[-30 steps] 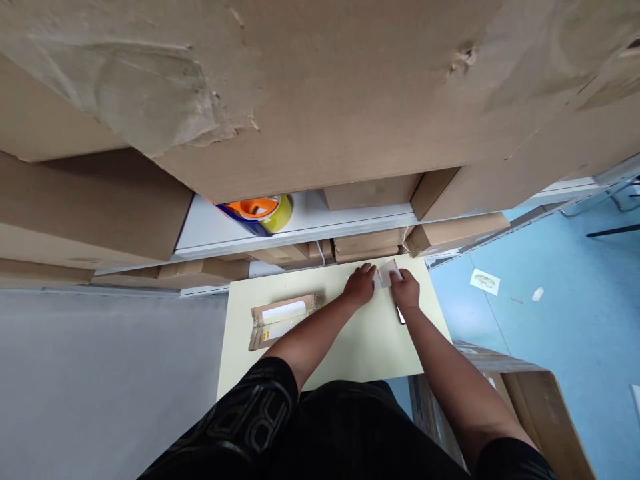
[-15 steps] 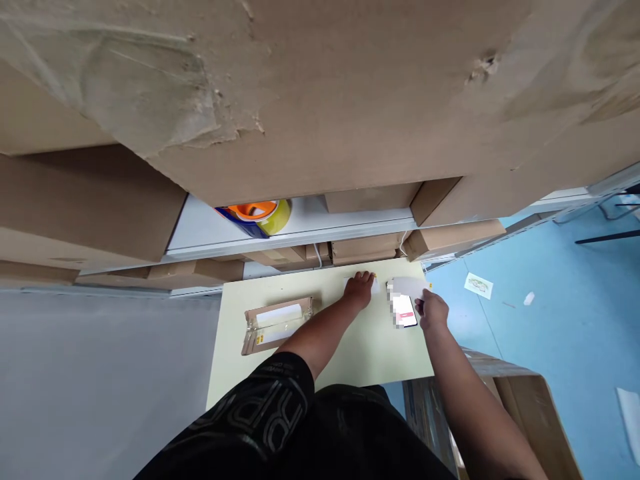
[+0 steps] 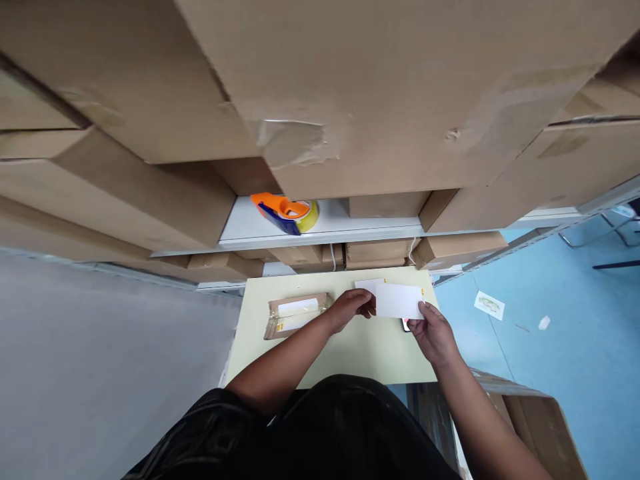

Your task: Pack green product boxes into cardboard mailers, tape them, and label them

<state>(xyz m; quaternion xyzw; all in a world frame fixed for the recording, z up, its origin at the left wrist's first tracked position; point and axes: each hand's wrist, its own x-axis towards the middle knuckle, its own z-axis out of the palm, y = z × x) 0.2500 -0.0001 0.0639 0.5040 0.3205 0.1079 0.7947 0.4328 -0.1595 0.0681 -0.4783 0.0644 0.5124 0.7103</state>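
Both my hands hold a white card just above a pale yellow table. My left hand pinches its left edge. My right hand grips its lower right corner. More white sheets lie on the table behind the card. A phone peeks out under the card, mostly hidden. To the left lies a flat brown cardboard package with a white label.
Large cardboard boxes fill the shelves above. An orange and blue tape dispenser sits on a white shelf. An open carton stands on the blue floor at the right. Paper scraps lie on the floor.
My right hand lifted the white card off the phone and brought it back toward my left hand, which now pinches it too. The camera view tilted up.
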